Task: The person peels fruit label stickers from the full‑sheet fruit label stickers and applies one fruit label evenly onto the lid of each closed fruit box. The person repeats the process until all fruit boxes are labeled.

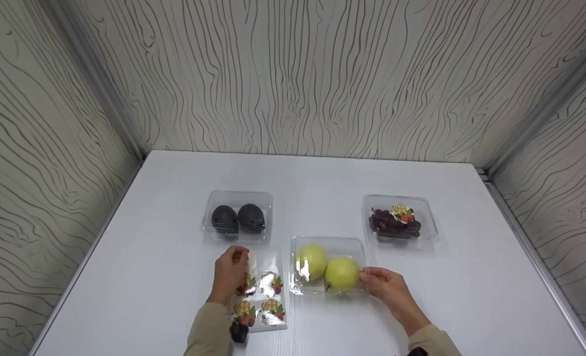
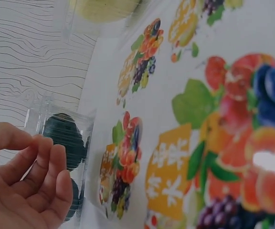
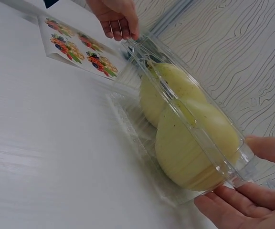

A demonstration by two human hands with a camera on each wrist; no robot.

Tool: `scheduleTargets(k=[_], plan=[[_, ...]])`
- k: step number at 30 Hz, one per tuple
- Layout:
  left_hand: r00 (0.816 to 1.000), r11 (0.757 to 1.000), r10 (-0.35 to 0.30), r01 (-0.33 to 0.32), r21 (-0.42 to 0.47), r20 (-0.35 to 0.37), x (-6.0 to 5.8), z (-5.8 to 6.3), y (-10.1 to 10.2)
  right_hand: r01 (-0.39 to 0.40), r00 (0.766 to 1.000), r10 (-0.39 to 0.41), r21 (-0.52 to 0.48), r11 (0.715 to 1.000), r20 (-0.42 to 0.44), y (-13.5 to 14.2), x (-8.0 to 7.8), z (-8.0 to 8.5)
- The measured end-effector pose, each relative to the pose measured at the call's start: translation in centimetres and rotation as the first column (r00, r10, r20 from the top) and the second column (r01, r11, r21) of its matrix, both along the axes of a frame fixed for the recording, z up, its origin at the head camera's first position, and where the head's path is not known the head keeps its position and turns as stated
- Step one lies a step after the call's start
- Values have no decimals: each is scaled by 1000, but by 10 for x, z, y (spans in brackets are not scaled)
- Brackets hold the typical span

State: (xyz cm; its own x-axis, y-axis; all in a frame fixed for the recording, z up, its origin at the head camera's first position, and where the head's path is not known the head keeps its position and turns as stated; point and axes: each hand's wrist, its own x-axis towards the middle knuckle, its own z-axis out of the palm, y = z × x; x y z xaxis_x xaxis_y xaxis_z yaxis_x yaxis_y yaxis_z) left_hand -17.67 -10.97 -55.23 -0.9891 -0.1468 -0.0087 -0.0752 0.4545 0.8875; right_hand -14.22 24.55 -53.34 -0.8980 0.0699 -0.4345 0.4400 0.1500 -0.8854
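Note:
A clear plastic clamshell box (image 1: 300, 288) holds two yellow-green pears (image 1: 342, 273). My right hand (image 1: 384, 289) grips its right edge, the thumb on one side and fingers (image 3: 223, 205) on the other. Left of this box lies a white sheet (image 1: 258, 326) of fruit-print stickers (image 1: 273, 311); its upper part is bare of prints. My left hand (image 1: 231, 272) is by the sheet's upper left corner, partly covering one sticker. Thumb and fingertips (image 2: 42, 143) come together with the other fingers curled, and nothing shows between them.
Behind the sheet stands a clear box (image 1: 213, 198) with two dark avocados (image 1: 251, 217). At the back right another clear box (image 1: 428, 232) contains dark red grapes (image 1: 394, 227), with a fruit sticker (image 1: 402, 213) on its lid. Patterned walls (image 1: 293, 99) enclose the white table (image 1: 124, 296).

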Motion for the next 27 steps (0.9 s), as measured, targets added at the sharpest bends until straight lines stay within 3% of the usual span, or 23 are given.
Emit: scheduleTargets(k=[4, 9, 13, 21, 27], plan=[[1000, 1000, -6, 6, -3, -16, 2, 3, 1, 18, 1000, -18, 29, 999, 17, -3, 4, 1], [997, 998, -59, 60, 11, -39, 4, 4, 5, 49, 998, -51, 55, 997, 30, -5, 6, 0], [996, 997, -78, 78, 11, -37, 4, 4, 7, 32, 999, -34, 43, 999, 37, -5, 9, 2], [996, 993, -31, 22, -112, -83, 9, 4, 6, -20, 1000, 19, 32, 999, 22, -3, 11, 3], [997, 980, 16, -31, -197, -77, 11, 2, 2, -10, 1000, 9, 36, 999, 24, -3, 10, 4]])
